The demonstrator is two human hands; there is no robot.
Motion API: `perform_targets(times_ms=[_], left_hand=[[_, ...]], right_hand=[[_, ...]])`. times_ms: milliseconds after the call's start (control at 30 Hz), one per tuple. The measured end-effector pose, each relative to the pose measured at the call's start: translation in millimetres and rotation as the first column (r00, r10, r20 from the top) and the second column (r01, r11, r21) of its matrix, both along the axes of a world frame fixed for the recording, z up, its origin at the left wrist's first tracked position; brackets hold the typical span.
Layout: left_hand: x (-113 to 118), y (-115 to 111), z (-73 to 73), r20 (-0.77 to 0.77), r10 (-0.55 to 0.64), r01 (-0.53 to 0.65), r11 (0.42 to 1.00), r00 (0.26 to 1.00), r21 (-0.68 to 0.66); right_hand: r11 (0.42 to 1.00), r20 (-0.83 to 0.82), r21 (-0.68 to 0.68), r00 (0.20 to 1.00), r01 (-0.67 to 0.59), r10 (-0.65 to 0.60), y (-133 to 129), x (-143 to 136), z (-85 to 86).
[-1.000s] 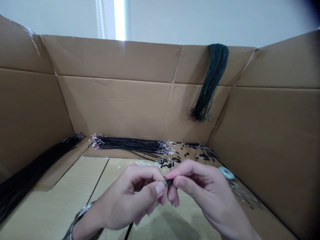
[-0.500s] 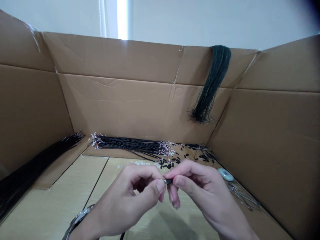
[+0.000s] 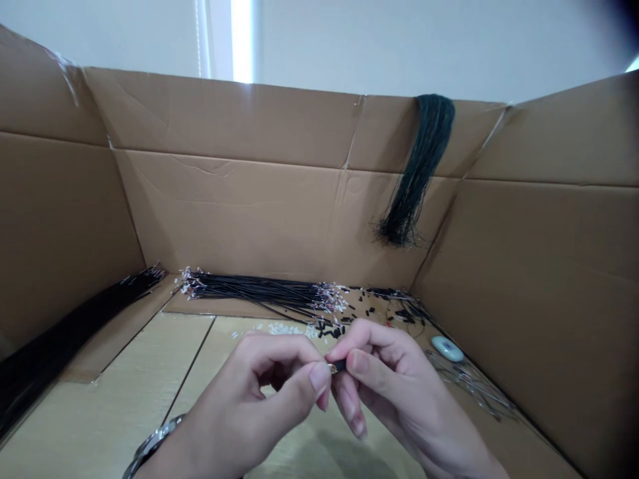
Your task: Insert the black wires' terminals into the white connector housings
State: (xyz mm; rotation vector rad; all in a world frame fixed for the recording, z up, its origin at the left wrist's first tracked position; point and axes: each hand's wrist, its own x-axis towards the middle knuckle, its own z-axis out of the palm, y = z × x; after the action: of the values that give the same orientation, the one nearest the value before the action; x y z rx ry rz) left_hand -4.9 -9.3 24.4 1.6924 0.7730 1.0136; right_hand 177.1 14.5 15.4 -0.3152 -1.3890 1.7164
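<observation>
At nine o'clock a long bundle of black wires lies along the left cardboard wall, and a second wire bundle lies at twelve o'clock against the back wall. Near six o'clock the left hand, a watch on its wrist, pinches a metal tip between thumb and forefinger, touching the right hand, which pinches a small black sleeve against that tip above the bench. At one o'clock a black tassel hangs over the wall, and at three o'clock lies a pale oval beside loose pins.
</observation>
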Motion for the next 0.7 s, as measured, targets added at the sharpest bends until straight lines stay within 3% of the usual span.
perform_targets(times_ms=[200, 367, 533, 700], left_hand=[[0.1, 2.0, 1.2, -0.021, 0.041, -0.042, 0.999, 0.999, -0.028], [1.8, 1.9, 1.8, 0.01, 0.022, -0.021, 0.999, 1.0, -0.027], [2.0, 1.1, 0.0, 0.06, 0.009, -0.006, 0.999, 0.998, -0.045], [1.2, 5.8, -3.2, 0.086, -0.035, 0.044, 0.993, 0.996, -0.106]], right_hand=[[0.997, 0.039, -0.019, 0.996, 0.079, -0.078, -6.2, -4.6, 1.9], [0.972, 0.044, -0.032, 0.972, 0.234, -0.232, -15.4, -10.0, -0.4], [0.955, 0.02, -0.028, 0.955, 0.297, -0.296, -17.6, -15.7, -5.6], [0.912, 0.007, 0.09, 0.915, 0.401, -0.403, -16.5, -22.2, -8.1]])
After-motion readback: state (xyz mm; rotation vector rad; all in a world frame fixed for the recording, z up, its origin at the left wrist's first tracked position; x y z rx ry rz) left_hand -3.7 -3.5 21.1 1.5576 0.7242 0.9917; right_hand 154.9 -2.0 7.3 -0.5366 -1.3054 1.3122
